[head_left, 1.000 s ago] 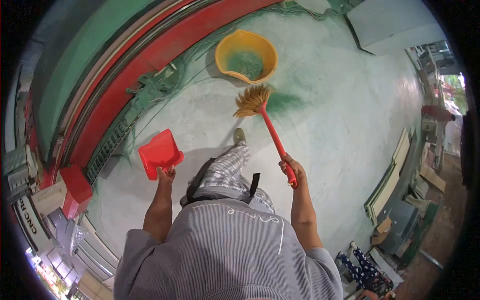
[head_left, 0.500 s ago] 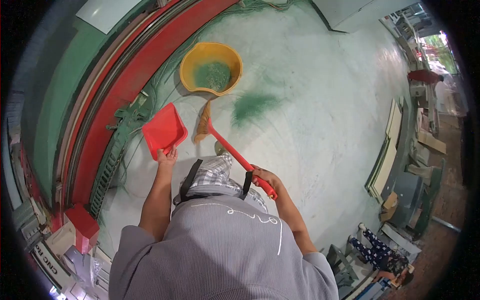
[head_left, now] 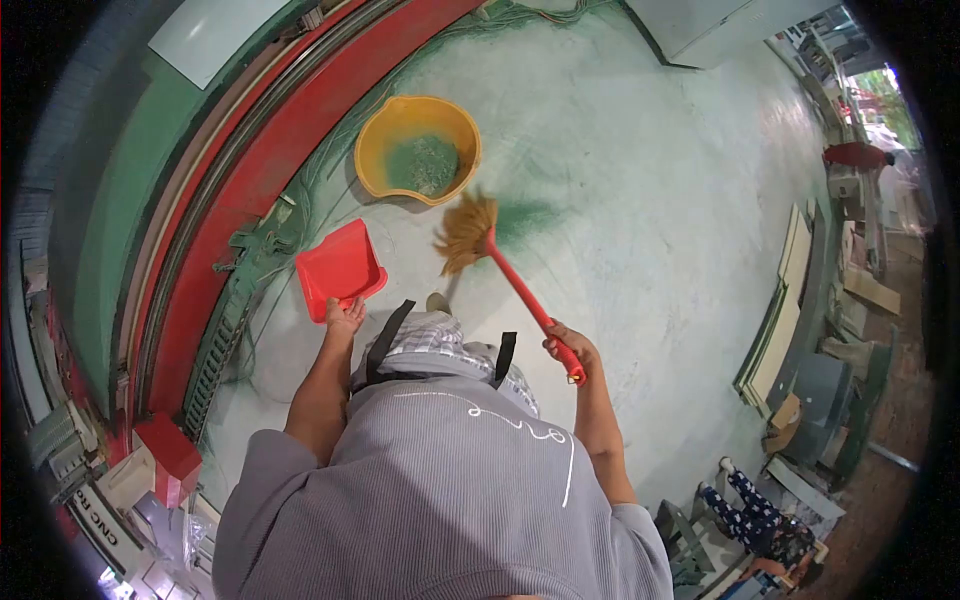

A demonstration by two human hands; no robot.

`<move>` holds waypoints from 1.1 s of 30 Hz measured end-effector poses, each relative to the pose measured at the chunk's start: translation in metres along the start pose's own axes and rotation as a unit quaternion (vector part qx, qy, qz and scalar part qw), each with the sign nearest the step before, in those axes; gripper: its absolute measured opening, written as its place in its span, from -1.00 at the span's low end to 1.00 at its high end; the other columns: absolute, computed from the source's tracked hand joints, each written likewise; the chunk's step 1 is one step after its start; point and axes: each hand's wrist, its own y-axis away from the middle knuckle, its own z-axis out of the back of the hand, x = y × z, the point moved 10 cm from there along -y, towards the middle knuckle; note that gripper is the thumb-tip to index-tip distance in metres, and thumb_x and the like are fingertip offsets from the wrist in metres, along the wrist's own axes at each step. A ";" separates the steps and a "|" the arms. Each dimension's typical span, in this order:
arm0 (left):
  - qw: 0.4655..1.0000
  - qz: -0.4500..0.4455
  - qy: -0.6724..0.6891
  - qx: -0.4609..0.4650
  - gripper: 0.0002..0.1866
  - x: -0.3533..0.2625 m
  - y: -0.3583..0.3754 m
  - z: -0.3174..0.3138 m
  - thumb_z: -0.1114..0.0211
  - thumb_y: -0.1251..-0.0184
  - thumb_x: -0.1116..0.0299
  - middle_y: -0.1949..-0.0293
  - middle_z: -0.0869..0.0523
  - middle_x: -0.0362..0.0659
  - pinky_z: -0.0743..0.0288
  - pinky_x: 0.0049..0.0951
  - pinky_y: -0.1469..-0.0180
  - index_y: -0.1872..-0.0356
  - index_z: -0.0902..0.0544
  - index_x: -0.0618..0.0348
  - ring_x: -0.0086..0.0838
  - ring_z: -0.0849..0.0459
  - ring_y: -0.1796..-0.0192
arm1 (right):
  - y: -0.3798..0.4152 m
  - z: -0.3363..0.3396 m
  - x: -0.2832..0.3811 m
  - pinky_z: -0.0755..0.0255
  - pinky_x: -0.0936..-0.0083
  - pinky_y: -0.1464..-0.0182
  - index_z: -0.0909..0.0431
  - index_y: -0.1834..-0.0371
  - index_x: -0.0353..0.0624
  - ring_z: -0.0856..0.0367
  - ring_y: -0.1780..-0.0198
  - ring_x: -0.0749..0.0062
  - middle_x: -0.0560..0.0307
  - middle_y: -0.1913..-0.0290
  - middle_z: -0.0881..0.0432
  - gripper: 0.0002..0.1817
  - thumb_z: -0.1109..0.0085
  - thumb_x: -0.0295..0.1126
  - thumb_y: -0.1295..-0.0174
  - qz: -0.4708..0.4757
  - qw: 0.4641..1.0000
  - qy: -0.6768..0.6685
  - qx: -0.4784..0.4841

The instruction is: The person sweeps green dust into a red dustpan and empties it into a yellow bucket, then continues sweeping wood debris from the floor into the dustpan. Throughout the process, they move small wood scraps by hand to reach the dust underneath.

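Observation:
My left hand (head_left: 347,315) grips the edge of a red dustpan (head_left: 340,265), which is held out to the left of my legs. In my right hand (head_left: 570,345) is the red handle of a broom (head_left: 515,280), fingers wrapped round it near its end. The tan bristles (head_left: 466,235) of the broom are fanned out just below a yellow tub (head_left: 370,150). Inside the tub lies green powder with greyish bits (head_left: 430,165). A patch of green powder (head_left: 530,220) is spread on the floor, partly behind the bristles.
Along the left runs a large red and green machine (head_left: 240,150) with a green cable chain (head_left: 215,345) and loose cables beside it. A grey cabinet (head_left: 710,30) stands at the top. Boards (head_left: 780,310) lean at the right. Another person (head_left: 765,515) is at the lower right.
The broom has swung right and turned, so its bristles now fan out near the green powder. My right hand has moved right. The dustpan has shifted slightly right and down.

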 end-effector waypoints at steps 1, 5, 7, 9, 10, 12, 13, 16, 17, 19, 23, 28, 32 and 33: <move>0.999 0.027 0.016 -0.012 -0.58 0.007 -0.005 0.002 0.09 -0.08 0.01 0.17 -0.46 -0.06 -0.36 -0.31 0.17 0.19 -0.30 0.12 -0.27 -0.53 0.17 | 0.005 0.002 0.002 -0.23 0.83 0.70 -0.04 -0.06 -0.08 -0.26 0.65 0.67 0.27 0.49 -0.23 -0.53 0.06 -0.41 -0.06 0.000 1.000 -0.001 0.002; 0.998 0.035 0.049 0.014 -0.57 0.014 -0.020 0.005 0.09 -0.07 -0.03 0.15 -0.46 -0.06 -0.34 -0.31 0.14 0.19 -0.27 0.10 -0.26 -0.52 0.14 | 0.040 -0.003 0.016 -0.21 0.89 0.71 -0.07 -0.11 0.08 -0.22 0.68 0.71 0.23 0.58 -0.23 -0.49 0.00 -0.38 -0.07 0.015 1.000 -0.016 -0.011; 0.993 0.060 0.094 0.037 -0.59 0.025 -0.015 -0.001 0.08 -0.06 -0.01 0.14 -0.45 -0.06 -0.32 -0.31 0.11 0.20 -0.26 0.07 -0.26 -0.52 0.13 | 0.053 0.000 0.017 -0.19 0.90 0.71 -0.05 -0.13 0.15 -0.19 0.69 0.74 0.23 0.59 -0.23 -0.46 0.00 -0.37 -0.07 0.019 0.999 -0.040 -0.015; 0.993 0.044 0.105 0.042 -0.60 0.030 -0.012 -0.001 0.07 -0.06 0.01 0.13 -0.44 -0.06 -0.31 -0.31 0.09 0.20 -0.26 0.08 -0.26 -0.51 0.12 | 0.057 0.000 0.016 -0.18 0.91 0.72 -0.04 -0.14 0.19 -0.17 0.70 0.75 0.24 0.59 -0.23 -0.45 0.00 -0.37 -0.08 0.008 0.999 -0.043 -0.006; 0.993 0.030 0.105 0.049 -0.60 0.031 -0.009 0.002 0.06 -0.05 0.02 0.13 -0.44 -0.05 -0.30 -0.32 0.07 0.19 -0.26 0.08 -0.25 -0.51 0.12 | 0.063 -0.001 0.015 -0.16 0.91 0.72 -0.04 -0.14 0.20 -0.17 0.70 0.75 0.24 0.58 -0.22 -0.46 0.02 -0.38 -0.08 0.001 1.000 -0.027 0.002; 0.992 0.023 0.114 0.048 -0.61 0.040 0.002 0.006 0.06 -0.05 0.04 0.13 -0.44 -0.05 -0.30 -0.32 0.07 0.18 -0.26 0.08 -0.25 -0.51 0.12 | 0.073 -0.005 0.020 -0.14 0.89 0.71 -0.09 -0.09 0.16 -0.18 0.68 0.75 0.28 0.59 -0.21 -0.53 0.07 -0.42 -0.10 -0.015 1.000 -0.002 0.017; 0.992 0.020 0.115 0.050 -0.61 0.049 0.009 0.003 0.06 -0.04 0.07 0.12 -0.43 -0.05 -0.30 -0.31 0.07 0.17 -0.26 0.07 -0.25 -0.51 0.11 | 0.077 -0.001 0.025 -0.14 0.89 0.71 -0.09 -0.09 0.16 -0.18 0.68 0.75 0.28 0.59 -0.21 -0.53 0.07 -0.42 -0.10 -0.018 1.000 0.001 0.016; 0.994 -0.056 0.096 0.005 -0.61 0.069 0.047 0.005 0.05 -0.01 0.11 0.17 -0.47 -0.04 -0.30 -0.31 0.07 0.17 -0.28 0.13 -0.25 -0.51 0.12 | 0.078 0.015 0.034 -0.15 0.82 0.72 -0.06 -0.13 0.07 -0.19 0.70 0.73 0.31 0.60 -0.24 -0.50 0.08 -0.44 -0.09 -0.042 0.995 0.091 0.022; 0.993 -0.056 0.108 0.000 -0.61 0.083 0.047 0.012 0.05 -0.01 0.11 0.17 -0.47 -0.04 -0.30 -0.31 0.07 0.17 -0.28 0.13 -0.25 -0.51 0.12 | 0.075 0.023 0.042 -0.15 0.82 0.72 -0.06 -0.13 0.07 -0.19 0.70 0.73 0.31 0.60 -0.24 -0.50 0.08 -0.44 -0.09 -0.049 0.993 0.102 0.023; 0.988 -0.005 0.148 0.043 -0.62 0.111 0.031 0.028 0.07 0.02 0.14 0.24 -0.50 -0.02 -0.33 -0.31 0.12 0.23 -0.31 0.20 -0.26 -0.53 0.15 | 0.068 0.029 0.043 -0.16 0.79 0.69 -0.02 -0.16 0.17 -0.22 0.64 0.66 0.29 0.51 -0.25 -0.44 0.06 -0.45 -0.08 -0.118 0.975 0.172 0.074; 0.938 -0.051 0.115 0.323 -0.62 0.161 0.046 0.021 0.03 0.09 0.17 0.37 -0.55 -0.02 -0.39 -0.37 0.40 0.26 -0.38 0.21 -0.33 -0.54 0.42 | 0.026 0.082 0.063 -0.22 0.76 0.71 0.02 -0.17 0.00 -0.26 0.65 0.66 0.27 0.52 -0.29 -0.41 0.01 -0.41 -0.06 -0.140 0.946 0.271 0.107; 0.970 -0.110 0.207 0.062 -0.65 0.214 0.110 0.055 0.04 0.07 0.19 0.48 -0.58 -0.07 -0.39 -0.42 0.38 0.28 -0.42 0.19 -0.35 -0.53 0.50 | 0.025 0.136 0.143 -0.24 0.77 0.68 -0.16 -0.01 -0.10 -0.27 0.66 0.69 0.35 0.52 -0.26 -0.56 -0.02 -0.33 -0.05 -0.109 0.943 0.300 0.090; 0.954 -0.146 0.255 0.058 -0.66 0.255 0.098 0.094 0.04 0.09 0.22 0.48 -0.58 -0.07 -0.40 -0.38 0.33 0.28 -0.42 0.19 -0.34 -0.54 0.49 | 0.013 0.151 0.223 -0.18 0.73 0.69 -0.25 0.08 -0.17 -0.26 0.67 0.66 0.36 0.60 -0.24 -0.60 -0.05 -0.31 0.00 -0.023 0.909 0.417 0.011; 0.944 -0.112 0.280 0.134 -0.65 0.270 0.076 0.106 0.05 0.09 0.22 0.49 -0.57 -0.06 -0.40 -0.36 0.32 0.27 -0.40 0.20 -0.33 -0.54 0.49 | 0.017 0.141 0.242 -0.17 0.71 0.69 -0.24 0.08 -0.19 -0.25 0.67 0.65 0.36 0.61 -0.24 -0.59 -0.03 -0.32 0.00 -0.002 0.901 0.433 0.010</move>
